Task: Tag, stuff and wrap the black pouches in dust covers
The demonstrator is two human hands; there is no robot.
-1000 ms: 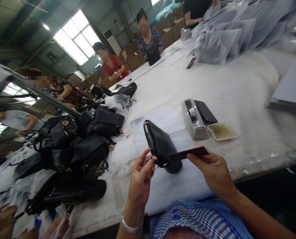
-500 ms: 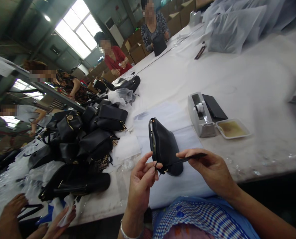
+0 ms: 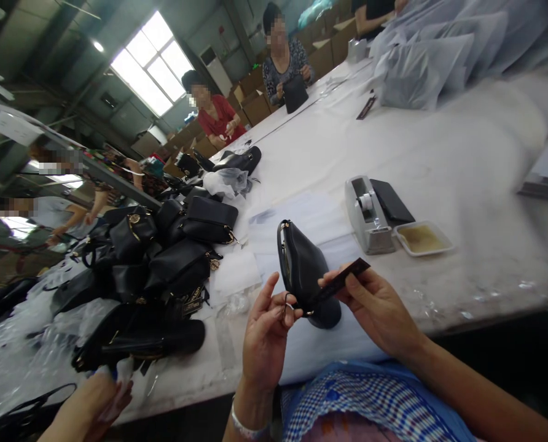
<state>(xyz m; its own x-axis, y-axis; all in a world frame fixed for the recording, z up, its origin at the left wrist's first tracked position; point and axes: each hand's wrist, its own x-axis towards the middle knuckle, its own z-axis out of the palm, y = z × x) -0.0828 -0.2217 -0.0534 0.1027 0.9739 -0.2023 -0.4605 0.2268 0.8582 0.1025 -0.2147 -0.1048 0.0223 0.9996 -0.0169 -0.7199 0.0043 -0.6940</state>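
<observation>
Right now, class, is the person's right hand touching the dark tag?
Touching: the head view shows the right hand gripping the dark tag, its thumb across the tag's face.

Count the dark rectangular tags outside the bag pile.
2: one tag in the right hand, another tag on the white table near translucent plastic bags. More may be hidden.

On the white table (image 3: 477, 202), a small black leather-like handbag (image 3: 304, 258) is set upon flat white sheets (image 3: 317, 212), flanked by the left hand (image 3: 267, 328) and the right hand (image 3: 375, 307), in which a narrow dark tag (image 3: 335, 286) is held before the handbag. Farther right, a grey boxy tape dispenser (image 3: 377, 239) is placed, with a flat black wallet (image 3: 394, 201) at its right and a shallow white rectangular dish (image 3: 430, 252) in front of the wallet. The left side is covered by heaped black handbags (image 3: 177, 268); at the far right, translucent plastic bags (image 3: 416, 73) are piled.
</observation>
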